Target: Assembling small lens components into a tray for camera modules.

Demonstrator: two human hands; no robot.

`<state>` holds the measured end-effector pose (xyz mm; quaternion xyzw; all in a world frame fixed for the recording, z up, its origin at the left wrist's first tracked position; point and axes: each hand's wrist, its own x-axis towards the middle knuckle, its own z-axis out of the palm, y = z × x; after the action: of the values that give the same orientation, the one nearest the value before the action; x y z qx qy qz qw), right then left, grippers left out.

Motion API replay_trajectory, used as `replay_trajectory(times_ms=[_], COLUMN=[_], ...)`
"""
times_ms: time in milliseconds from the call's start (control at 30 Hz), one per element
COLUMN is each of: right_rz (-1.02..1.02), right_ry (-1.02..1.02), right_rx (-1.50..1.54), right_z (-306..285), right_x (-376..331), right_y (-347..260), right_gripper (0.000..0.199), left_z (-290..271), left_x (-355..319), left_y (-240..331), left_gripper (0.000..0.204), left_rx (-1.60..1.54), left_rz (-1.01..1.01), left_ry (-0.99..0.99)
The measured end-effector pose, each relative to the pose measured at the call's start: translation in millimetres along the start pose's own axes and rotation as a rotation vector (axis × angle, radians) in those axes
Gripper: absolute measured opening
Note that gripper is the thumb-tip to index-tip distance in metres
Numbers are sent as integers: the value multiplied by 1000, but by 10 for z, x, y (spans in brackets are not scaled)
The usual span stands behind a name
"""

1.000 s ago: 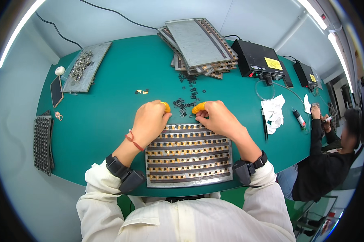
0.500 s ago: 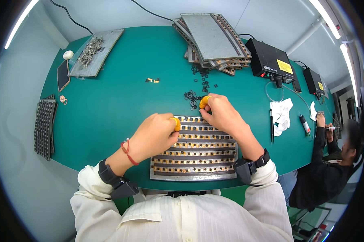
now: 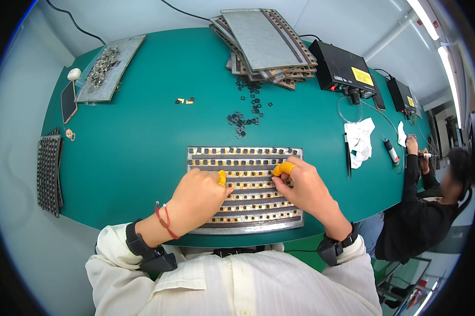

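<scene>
Both hands have drawn back toward the body since the earlier frames and now rest over the middle rows of the slotted metal tray, which lies flat near the table's front edge.

At far left a dark gridded tray hangs close to the rim of the green table; behind it lies a dark phone and a grey plate heaped with small metal bits. The left hand is curled, its yellow-capped finger pressed to a tray row; whether it pinches a part cannot be told. The right hand, also yellow-capped, has fingers bent close onto the same rows, grip hidden. Loose black square parts scatter just behind the tray. Stacked perforated plates sit at the far edge, beside a black box bearing a yellow rectangular label on top. Crumpled white paper lies right. Bare green surface opens between tray and left plate.
</scene>
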<state>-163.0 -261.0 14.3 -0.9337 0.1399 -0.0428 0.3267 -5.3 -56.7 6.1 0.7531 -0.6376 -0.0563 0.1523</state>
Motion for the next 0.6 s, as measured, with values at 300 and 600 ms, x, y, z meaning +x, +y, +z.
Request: replay_trajectory(times_ms=[300, 600], right_rz=[-42, -12], right_ry=[110, -105], right_rx=[-261, -404], right_z=[167, 172], right_x=[-40, 73], right_y=[-80, -358], right_gripper=[17, 34], left_z=[-122, -173], left_x=[98, 155], left_y=[26, -25], left_gripper=[38, 34], left_rx=[-32, -56], left_rz=[-25, -52], left_ry=[-212, -261])
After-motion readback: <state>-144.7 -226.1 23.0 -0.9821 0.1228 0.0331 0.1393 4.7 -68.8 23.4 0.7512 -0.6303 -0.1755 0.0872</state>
